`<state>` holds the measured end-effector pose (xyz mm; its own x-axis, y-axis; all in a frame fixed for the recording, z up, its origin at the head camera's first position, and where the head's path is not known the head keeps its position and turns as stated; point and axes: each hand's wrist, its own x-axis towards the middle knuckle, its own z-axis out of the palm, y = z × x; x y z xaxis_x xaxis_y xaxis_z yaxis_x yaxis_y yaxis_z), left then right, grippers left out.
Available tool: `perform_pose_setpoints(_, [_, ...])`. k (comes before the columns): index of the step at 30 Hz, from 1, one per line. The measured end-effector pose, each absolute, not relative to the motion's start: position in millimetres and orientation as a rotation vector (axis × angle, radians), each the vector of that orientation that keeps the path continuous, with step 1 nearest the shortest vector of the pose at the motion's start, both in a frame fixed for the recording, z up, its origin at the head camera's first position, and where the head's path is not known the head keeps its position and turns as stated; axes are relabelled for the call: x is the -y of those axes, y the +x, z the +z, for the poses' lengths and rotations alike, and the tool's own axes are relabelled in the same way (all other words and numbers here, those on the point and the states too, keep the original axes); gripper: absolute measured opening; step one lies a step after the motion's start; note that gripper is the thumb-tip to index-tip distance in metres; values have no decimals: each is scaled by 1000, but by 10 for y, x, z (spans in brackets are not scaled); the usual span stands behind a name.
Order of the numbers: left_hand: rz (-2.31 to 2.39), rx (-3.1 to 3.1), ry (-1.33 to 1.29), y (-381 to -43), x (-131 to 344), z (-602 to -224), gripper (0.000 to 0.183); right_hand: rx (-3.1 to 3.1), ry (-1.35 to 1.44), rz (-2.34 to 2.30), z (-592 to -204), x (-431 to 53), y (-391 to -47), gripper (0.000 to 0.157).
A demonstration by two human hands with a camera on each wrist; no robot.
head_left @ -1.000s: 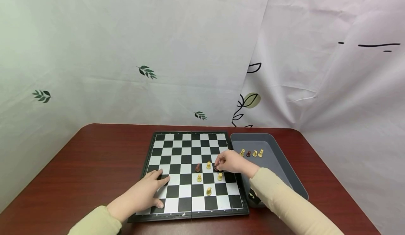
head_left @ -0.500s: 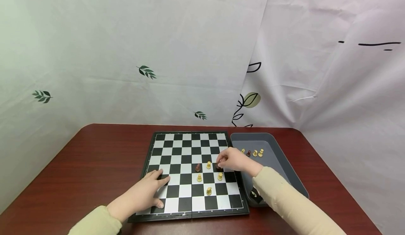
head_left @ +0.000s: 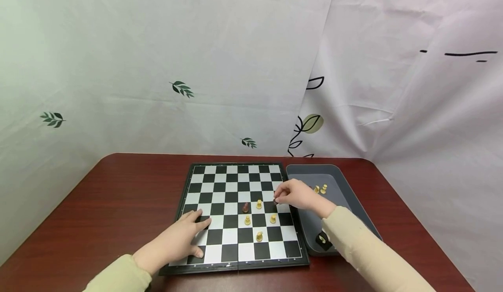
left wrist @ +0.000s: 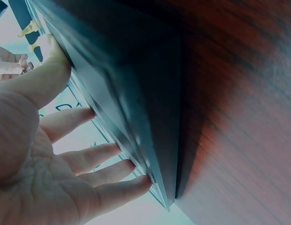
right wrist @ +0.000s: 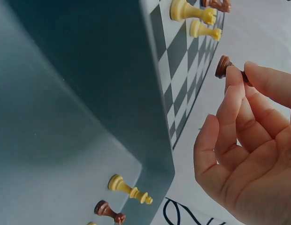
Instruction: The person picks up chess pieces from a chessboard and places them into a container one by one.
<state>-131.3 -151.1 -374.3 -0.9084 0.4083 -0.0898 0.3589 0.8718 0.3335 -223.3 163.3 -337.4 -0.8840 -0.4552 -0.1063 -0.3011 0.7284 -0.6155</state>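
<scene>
A black-and-white chessboard (head_left: 218, 198) lies on the table. My left hand (head_left: 177, 242) rests on its near left part, fingers spread. My right hand (head_left: 300, 195) is over the board's right edge, pinching a dark brown chess piece (right wrist: 223, 67) between thumb and fingertips. In the right wrist view that piece is tilted, its base in the air and its top hidden by the fingers. Still standing on the board are a brown piece (head_left: 245, 207) and several yellow pieces, among them a yellow rook (right wrist: 195, 11) and a yellow piece (head_left: 259, 236) nearest me.
Against the board's right side stands a grey tray (head_left: 347, 191), partly covered by the right forearm. It holds several pieces, including a yellow king (right wrist: 129, 189) and a brown piece (right wrist: 108, 211). A white printed cloth (head_left: 235, 65) hangs behind the table (head_left: 98, 204).
My right hand has lifted the brown piece off its square and shifted right and slightly away, toward the tray. My left hand has stayed in place.
</scene>
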Motion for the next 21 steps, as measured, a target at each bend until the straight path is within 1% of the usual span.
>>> perform_pose_setpoints(15, [475,-2888,614,-1308,1514,-3740,83,-2667,-629,-956,-3314,-1825,-2223,8])
perform_pose_setpoints(21, [472,-2888,612,-1306,1512,-3739,83,-2670,-586,-985,-3307,-1905,-2223,8])
